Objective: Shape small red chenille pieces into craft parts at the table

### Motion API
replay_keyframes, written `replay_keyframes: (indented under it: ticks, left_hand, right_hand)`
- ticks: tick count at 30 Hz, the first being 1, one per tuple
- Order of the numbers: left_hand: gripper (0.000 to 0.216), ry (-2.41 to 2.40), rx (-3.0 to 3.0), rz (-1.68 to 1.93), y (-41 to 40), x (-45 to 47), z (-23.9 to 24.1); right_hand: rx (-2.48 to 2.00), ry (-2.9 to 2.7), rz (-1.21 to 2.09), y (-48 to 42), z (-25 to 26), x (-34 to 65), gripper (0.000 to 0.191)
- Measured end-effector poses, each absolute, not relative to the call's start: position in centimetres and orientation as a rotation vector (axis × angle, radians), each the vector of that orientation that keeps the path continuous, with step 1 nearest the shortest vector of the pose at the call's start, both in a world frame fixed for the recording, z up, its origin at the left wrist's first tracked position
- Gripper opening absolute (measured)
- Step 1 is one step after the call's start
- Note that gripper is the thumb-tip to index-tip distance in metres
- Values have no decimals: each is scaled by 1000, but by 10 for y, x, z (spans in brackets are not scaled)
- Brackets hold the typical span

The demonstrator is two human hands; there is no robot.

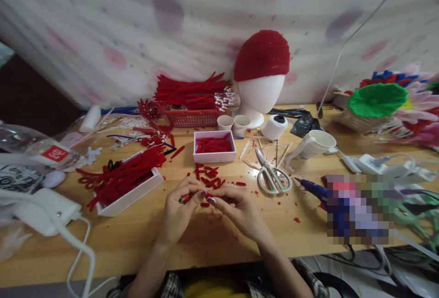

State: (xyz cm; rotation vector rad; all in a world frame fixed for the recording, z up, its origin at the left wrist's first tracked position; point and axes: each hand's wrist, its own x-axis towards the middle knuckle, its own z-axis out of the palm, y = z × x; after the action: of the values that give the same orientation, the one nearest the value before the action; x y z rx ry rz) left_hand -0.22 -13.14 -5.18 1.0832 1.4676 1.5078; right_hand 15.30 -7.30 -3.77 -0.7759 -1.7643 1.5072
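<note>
My left hand (180, 209) and my right hand (236, 206) meet over the wooden table (137, 238), fingers pinched together on a short red pipe cleaner piece (187, 196). Just beyond my fingertips lies a scatter of cut red pieces (210, 181). A small white box of red pieces (214, 146) stands behind them. A longer white box of red pipe cleaners (123, 181) sits to the left of my left hand. White-handled scissors (272, 174) lie to the right of my right hand.
A foam head with a red knitted cap (261, 74) stands at the back, beside a red basket of pipe cleaners (192, 101), two paper cups (233, 123) and a thread spool (275, 126). A glue gun (313, 188) and cables lie right. A plastic bottle (34, 149) lies left.
</note>
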Motion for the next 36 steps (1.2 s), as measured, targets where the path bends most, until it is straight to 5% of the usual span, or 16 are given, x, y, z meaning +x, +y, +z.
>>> replay_keyframes:
  ticks: [6,15,28,36]
  left_hand:
    - [27,1574,1184,1469,-131,0,-45]
    - [27,1620,1239,1464,-130,3,-38]
    - [27,1630,991,1417,-118,-14,-46]
    - [41,1511,570,1483,-118,-25,-50]
  right_hand:
    - [-716,-2148,948,-75,-40,154,20]
    - [-681,-2208,610,-78,-44,148,28]
    - [-914,-2403,736,-60,-35,159,20]
    - [-980,-2589,455,5,-11,147,19]
